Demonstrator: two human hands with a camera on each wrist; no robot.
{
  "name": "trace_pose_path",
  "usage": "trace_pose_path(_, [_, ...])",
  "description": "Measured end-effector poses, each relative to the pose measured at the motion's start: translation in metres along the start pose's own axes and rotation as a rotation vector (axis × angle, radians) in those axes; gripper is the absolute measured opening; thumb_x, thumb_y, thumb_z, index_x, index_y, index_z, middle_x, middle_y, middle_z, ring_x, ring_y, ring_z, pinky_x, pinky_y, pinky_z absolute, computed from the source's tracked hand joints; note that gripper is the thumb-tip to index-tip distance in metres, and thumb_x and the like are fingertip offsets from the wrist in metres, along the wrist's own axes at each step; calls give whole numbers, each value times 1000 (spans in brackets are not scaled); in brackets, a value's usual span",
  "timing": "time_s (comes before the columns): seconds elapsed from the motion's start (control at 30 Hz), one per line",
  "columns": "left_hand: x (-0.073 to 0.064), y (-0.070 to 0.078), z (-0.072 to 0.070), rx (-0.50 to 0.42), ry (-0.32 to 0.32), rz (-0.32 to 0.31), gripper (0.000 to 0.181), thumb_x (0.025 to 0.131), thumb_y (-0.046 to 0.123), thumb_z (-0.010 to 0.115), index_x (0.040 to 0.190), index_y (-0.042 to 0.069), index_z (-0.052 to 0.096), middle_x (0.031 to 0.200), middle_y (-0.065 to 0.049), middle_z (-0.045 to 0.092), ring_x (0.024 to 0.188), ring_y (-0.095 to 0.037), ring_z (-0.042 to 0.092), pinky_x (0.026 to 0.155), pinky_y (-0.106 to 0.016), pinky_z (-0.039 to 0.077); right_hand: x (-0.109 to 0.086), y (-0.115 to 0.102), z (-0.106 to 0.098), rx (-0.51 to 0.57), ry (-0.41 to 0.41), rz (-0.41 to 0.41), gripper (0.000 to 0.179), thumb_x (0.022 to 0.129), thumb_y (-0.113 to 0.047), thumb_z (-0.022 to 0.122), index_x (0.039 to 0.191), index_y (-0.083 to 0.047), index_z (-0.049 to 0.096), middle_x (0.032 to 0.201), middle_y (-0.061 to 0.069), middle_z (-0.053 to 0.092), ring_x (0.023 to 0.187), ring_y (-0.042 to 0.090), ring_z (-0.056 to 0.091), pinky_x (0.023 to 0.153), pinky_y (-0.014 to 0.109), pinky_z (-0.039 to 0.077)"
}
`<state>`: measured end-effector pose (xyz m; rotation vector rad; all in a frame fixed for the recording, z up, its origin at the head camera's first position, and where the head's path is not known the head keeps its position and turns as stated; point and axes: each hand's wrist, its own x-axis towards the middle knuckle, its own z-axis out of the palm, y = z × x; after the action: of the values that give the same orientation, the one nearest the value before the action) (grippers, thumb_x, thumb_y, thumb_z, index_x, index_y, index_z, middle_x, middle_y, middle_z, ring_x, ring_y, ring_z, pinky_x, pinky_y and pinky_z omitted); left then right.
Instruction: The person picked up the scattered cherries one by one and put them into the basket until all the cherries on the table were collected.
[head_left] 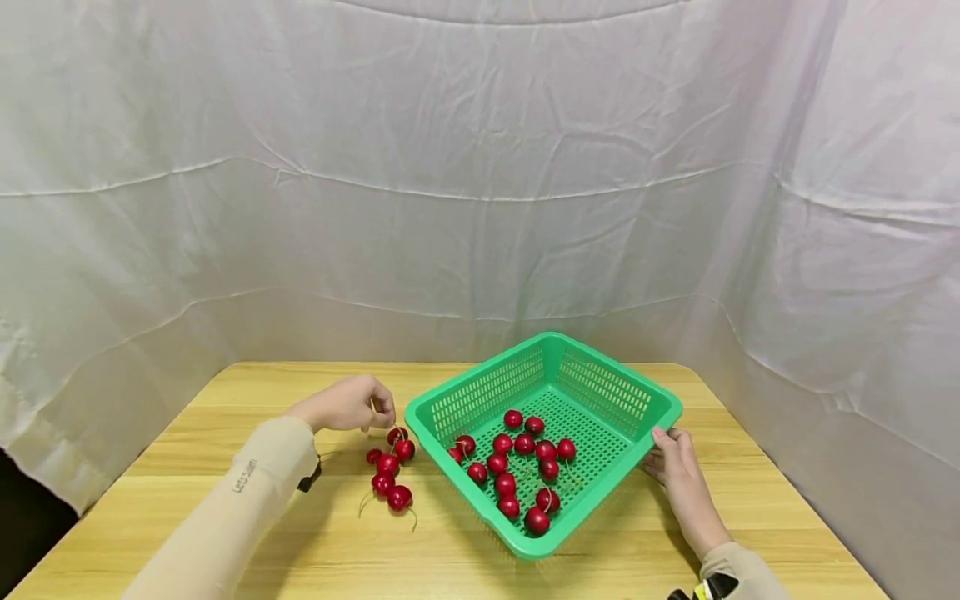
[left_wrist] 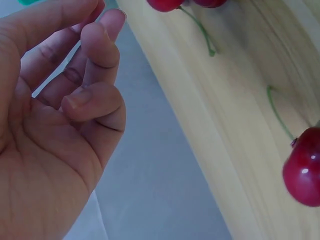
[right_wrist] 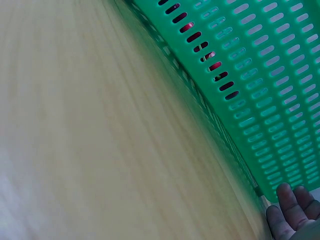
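A green plastic basket stands tilted, its right side raised and several red cherries gathered toward its lower left part. My right hand grips the basket's right rim, thumb on top and fingers under the corner. Left of the basket, my left hand is bent down with thumb and forefinger tips together at the stem of a cherry. Their tips lie at the top edge of the left wrist view, where the other fingers are curled over the palm.
Several more cherries, some with green stems, lie on the wooden table below the left hand, the nearest one toward the front. Pale cloth hangs behind the table and along both sides.
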<state>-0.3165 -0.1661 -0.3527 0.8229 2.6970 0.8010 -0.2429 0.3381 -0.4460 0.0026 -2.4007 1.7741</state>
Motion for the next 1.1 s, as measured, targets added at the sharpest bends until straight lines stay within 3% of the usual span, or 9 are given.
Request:
trace_pose_path(0.07, [0,1,-3,2,7,2,14,100,6,70,88,2,74,90,-15,77,67,-11,64,65,-28,57,0,0,0,-6,0,0,64,116,-53,26,153,-1,25,143,17,45,109,-1,59,96,12,49])
trace_pose_path(0.3, [0,11,-16,16,54,1,13,100,6,70,89,8,75,84,-1,75,65,-16,67,69,-34,60,0,1,-1,-11,-9,0,65,116,-54,26,153,-1,24,145,18,44,110,-2,59,97,12,49])
trace_pose_path(0.53, [1,21,-28,75,117,-12,14,99,7,71,88,12,77,79,4,76,66,-16,70,74,-31,59,0,1,-1,-7,-18,2,65,116,-54,25,154,-1,24,146,18,43,110,-2,59,98,13,50])
trace_pose_path(0.87, [9,39,-46,120,216,5,13,100,8,72,89,11,77,84,0,77,73,-18,72,74,-32,60,-1,1,-1,-17,-15,-3,65,116,-54,25,154,-1,24,145,18,43,112,0,58,98,13,48])
trace_pose_path(1.1, [23,63,-55,154,263,48,14,100,5,70,91,12,79,87,-2,79,79,-15,71,78,-35,59,-1,1,0,-5,-11,0,64,116,-54,26,153,-1,24,145,18,43,111,-1,58,98,13,49])
